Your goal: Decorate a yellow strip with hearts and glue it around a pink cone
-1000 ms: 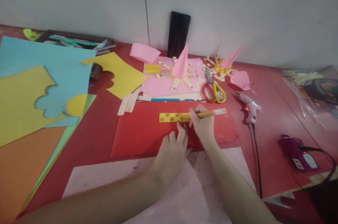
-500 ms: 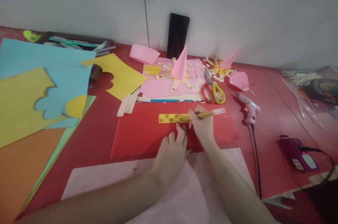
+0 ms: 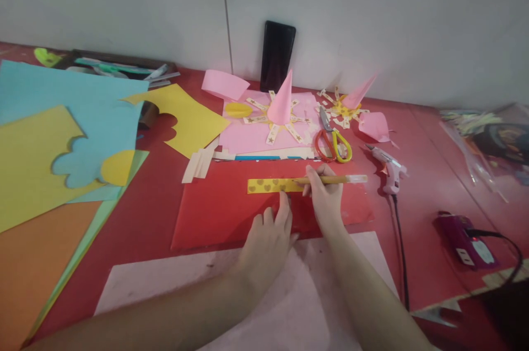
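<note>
A yellow paper strip (image 3: 266, 182) with several brown hearts drawn on it lies on a red board (image 3: 215, 213). My left hand (image 3: 268, 238) rests on the board, its index fingertip on the strip's lower edge and its fingers loosely bent around nothing. In my right hand (image 3: 327, 202) is a gold-brown pen (image 3: 343, 179) with a clear cap on its back end. The pen lies low and nearly level, its tip at the strip right of the middle. My right fingers cover part of the strip's right end.
Beyond the board are pink paper cones (image 3: 282, 100) on star-printed strips and scissors (image 3: 330, 136). A glue gun (image 3: 388, 166) with a cord and a purple power box (image 3: 467, 241) are at right. Coloured sheets (image 3: 111, 97) cover the left. A phone (image 3: 278, 56) leans on the wall.
My right hand has shifted a little to the right, and the pen now lies flatter, its capped end farther right. The left hand has barely moved.
</note>
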{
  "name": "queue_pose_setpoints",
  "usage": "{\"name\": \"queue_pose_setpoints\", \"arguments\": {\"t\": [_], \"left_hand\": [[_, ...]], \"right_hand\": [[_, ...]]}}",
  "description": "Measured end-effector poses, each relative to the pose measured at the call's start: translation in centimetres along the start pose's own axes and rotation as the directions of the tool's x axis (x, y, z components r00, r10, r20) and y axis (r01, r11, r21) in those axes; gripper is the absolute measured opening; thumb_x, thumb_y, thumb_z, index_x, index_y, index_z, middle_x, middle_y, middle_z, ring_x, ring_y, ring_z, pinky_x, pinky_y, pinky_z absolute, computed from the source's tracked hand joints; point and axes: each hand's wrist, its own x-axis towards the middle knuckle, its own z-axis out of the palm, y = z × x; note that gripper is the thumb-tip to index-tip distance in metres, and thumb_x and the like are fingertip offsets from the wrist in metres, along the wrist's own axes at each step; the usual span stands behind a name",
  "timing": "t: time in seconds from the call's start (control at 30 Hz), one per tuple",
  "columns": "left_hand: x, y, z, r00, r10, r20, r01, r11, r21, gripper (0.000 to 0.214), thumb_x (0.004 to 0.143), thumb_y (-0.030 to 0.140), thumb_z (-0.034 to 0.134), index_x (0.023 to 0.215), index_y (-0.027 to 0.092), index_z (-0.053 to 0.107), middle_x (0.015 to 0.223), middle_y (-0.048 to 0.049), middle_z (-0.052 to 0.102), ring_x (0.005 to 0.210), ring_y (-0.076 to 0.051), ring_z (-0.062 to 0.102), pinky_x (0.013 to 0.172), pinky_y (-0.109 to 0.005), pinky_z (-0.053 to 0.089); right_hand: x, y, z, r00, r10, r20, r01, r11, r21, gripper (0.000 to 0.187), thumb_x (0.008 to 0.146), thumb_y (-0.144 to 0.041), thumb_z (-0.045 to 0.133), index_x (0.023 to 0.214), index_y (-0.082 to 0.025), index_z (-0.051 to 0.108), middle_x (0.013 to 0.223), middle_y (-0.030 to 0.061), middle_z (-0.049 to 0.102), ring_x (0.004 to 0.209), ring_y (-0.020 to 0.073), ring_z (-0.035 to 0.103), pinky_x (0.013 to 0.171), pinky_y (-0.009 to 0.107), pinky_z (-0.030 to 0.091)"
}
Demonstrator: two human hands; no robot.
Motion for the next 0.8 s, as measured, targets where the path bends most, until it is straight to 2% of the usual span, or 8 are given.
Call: {"name": "queue_pose_setpoints", "arguments": {"t": [0.13, 0.33, 0.53, 0.8], "left_hand": [[-0.11, 0.08, 0.25, 0.999, 0.047, -0.025, -0.046, 0.999, 0.018, 0.047, 0.087, 0.028, 0.029, 0.129, 0.010, 0.038, 0.142, -0.0154, 0.027, 0.074, -0.018, 0.047, 0.058, -0.033, 0.041], [-0.07, 0.13, 0.45, 0.999, 0.039, -0.018, -0.039, 0.999, -0.007, 0.049, 0.088, 0.027, 0.026, 0.133, 0.010, 0.031, 0.139, -0.0147, 0.034, 0.075, -0.018, 0.047, 0.061, -0.032, 0.042], [-0.07, 0.08, 0.28, 1.000, 0.014, -0.025, -0.015, 0.999, -0.030, 0.049, 0.088, 0.030, 0.028, 0.132, 0.011, 0.034, 0.138, -0.0141, 0.035, 0.074, -0.018, 0.046, 0.060, -0.032, 0.042], [-0.24, 0.20, 0.32, 0.999, -0.024, -0.042, 0.022, 0.998, -0.051, 0.047, 0.088, 0.031, 0.029, 0.130, 0.011, 0.038, 0.136, -0.0143, 0.039, 0.075, -0.019, 0.047, 0.060, -0.033, 0.041]], "right_hand": [[-0.03, -0.17, 0.04, 1.000, 0.006, 0.006, -0.005, 1.000, -0.007, 0.032, 0.077, -0.034, 0.055, 0.057, -0.020, 0.035, 0.040, -0.0086, 0.046, 0.035, 0.0071, 0.044, 0.042, 0.020, 0.034], [-0.01, -0.03, -0.06, 1.000, -0.001, 0.020, 0.001, 1.000, -0.004, 0.031, 0.077, -0.036, 0.055, 0.057, -0.020, 0.037, 0.038, -0.0089, 0.045, 0.036, 0.0075, 0.044, 0.043, 0.020, 0.034], [0.52, 0.48, -0.70, 0.998, -0.011, -0.057, 0.014, 0.999, 0.040, 0.032, 0.077, -0.036, 0.055, 0.057, -0.020, 0.037, 0.037, -0.0087, 0.045, 0.036, 0.0073, 0.043, 0.044, 0.020, 0.034], [0.55, 0.70, -0.62, 1.000, -0.005, -0.026, 0.006, 1.000, 0.026, 0.031, 0.077, -0.037, 0.055, 0.058, -0.020, 0.037, 0.037, -0.0083, 0.046, 0.037, 0.0087, 0.045, 0.046, 0.021, 0.037]]}}
